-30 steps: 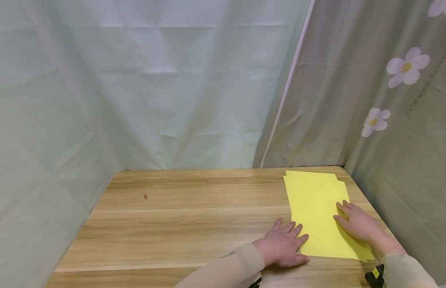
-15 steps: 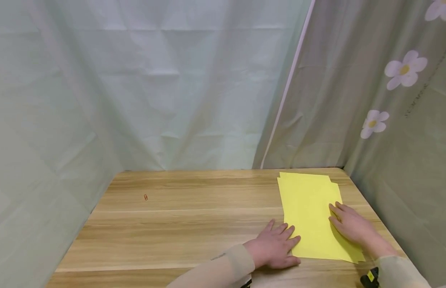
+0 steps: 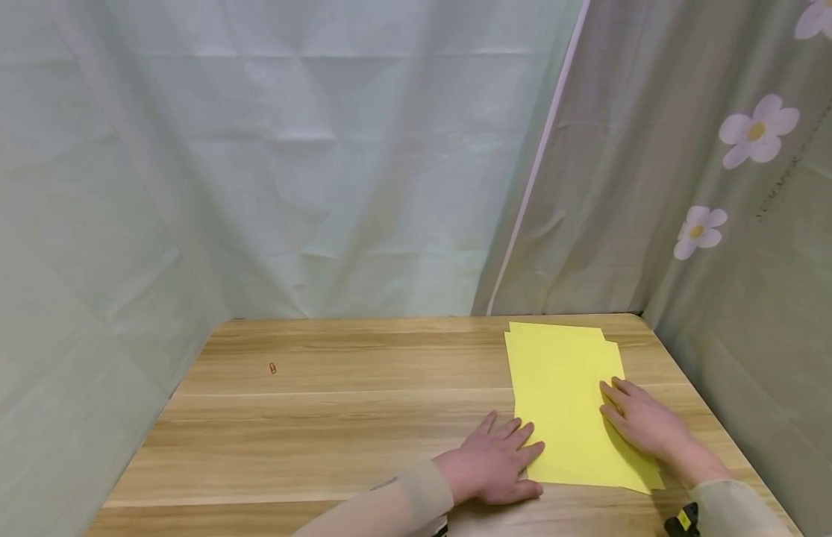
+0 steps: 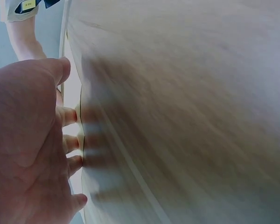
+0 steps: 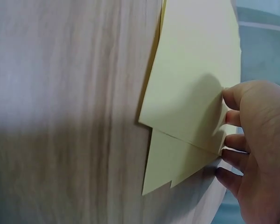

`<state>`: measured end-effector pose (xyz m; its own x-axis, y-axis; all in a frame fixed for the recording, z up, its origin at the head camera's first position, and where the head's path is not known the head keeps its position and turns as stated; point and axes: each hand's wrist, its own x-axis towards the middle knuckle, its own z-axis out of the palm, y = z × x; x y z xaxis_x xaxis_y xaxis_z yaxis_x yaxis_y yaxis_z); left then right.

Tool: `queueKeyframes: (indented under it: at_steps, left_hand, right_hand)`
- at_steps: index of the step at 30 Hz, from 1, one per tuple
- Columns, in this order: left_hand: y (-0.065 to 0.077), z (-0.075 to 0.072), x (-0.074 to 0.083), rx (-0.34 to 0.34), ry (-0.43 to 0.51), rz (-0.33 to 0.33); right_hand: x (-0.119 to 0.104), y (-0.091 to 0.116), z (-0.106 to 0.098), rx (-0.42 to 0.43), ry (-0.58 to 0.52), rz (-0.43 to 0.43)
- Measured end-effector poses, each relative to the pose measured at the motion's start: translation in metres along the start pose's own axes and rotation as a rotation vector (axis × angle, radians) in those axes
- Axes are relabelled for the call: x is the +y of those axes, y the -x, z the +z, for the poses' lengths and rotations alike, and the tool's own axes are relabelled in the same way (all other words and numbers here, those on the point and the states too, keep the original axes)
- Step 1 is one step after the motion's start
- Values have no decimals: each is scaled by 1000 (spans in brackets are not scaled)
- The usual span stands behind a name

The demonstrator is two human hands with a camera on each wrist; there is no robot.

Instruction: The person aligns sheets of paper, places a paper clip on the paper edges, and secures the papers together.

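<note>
Yellow sheets of paper [image 3: 563,406] lie on the right part of the table, one over another with their edges out of line. My left hand [image 3: 494,464], fingers spread, touches the lower left edge of the sheets. At their right edge, my right hand [image 3: 647,424] rests its fingertips on the paper. In the right wrist view the overlapping corners of the paper [image 5: 189,70] stick out past each other beside the right hand [image 5: 266,144]. The left wrist view shows the palm side of the left hand [image 4: 25,140], fingertips at the paper's edge.
A small red paper clip [image 3: 272,368] lies on the wooden table [image 3: 321,432], far to the left. Pale curtains [image 3: 362,164] hang behind and on both sides of the table. A black device with a yellow label [image 3: 684,520] sits at the right wrist.
Both hands and the yellow paper have moved left together across the table. The sheets keep their offset, and the paper clip stays where it was.
</note>
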<state>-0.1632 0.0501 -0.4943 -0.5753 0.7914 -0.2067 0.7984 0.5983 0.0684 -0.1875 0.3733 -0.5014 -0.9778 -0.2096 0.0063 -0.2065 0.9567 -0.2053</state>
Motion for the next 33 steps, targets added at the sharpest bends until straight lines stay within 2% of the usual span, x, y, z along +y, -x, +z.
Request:
queueKeyframes:
  at_steps: [15,21,24,27,30,33]
  left_hand:
    - [28,5,-13,45,-18,-1]
    - [33,4,-19,63,-27,9]
    - [27,-2,-22,109,-48,24]
    - [15,-9,-24,150,-55,15]
    - [1,-13,-27,139,-36,-30]
    - [-9,-9,-31,97,-13,-91]
  right_hand:
    - [-22,-6,7,27,21,-65]
    - [-30,-7,6,28,5,-69]
    - [-32,-7,6,29,8,-67]
    - [-32,-7,7,31,10,-58]
    - [-33,-7,8,29,9,-53]
    - [-35,-8,10,23,4,-56]
